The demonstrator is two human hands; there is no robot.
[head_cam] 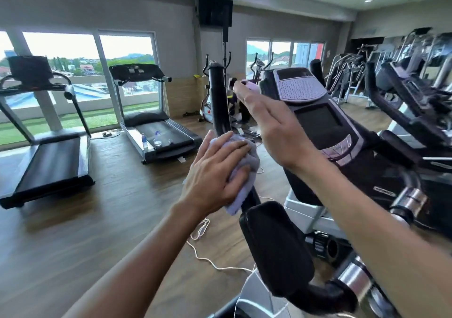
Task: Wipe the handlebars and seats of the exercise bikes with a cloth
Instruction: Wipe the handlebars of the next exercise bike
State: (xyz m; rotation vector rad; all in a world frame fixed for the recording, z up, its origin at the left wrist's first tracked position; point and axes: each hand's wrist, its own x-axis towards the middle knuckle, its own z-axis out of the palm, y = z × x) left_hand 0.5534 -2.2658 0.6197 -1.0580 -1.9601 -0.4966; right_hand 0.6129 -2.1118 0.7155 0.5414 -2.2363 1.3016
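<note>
Far on my left I see a treadmill (pixel 46 144) by the big windows (pixel 80 48). Next to it stands a second treadmill (pixel 151 127). On its belt sit a small bottle (pixel 144 141) and a spray bottle (pixel 157 139). A white cord (pixel 203 256) lies in loops on the wood floor (pixel 117 195).

Then comes my left hand (pixel 215 173). Its fingers curl round a pale purple cloth (pixel 247 171) and hold it tight against the black handlebar (pixel 217 97) of the exercise bike (pixel 342 171) in front of me. The cloth wraps the bar about halfway up, where the bar bends. Above the cloth the bar stands up tall with a round cap on top. Just below the cloth is a black arm pad (pixel 276 249), close to me.

My right hand (pixel 271 127) is next. It is up in the air over the bike, with the fingers out straight and loose. It holds nothing and touches nothing. It looks a bit blurry.

Behind that hand is the bike's screen panel (pixel 315 117), grey and black, tipped toward me. Shiny silver tubes (pixel 411 200) stick out lower down. Far on the right stand more gym machines (pixel 403 73) in a row, near a dark wall.
</note>
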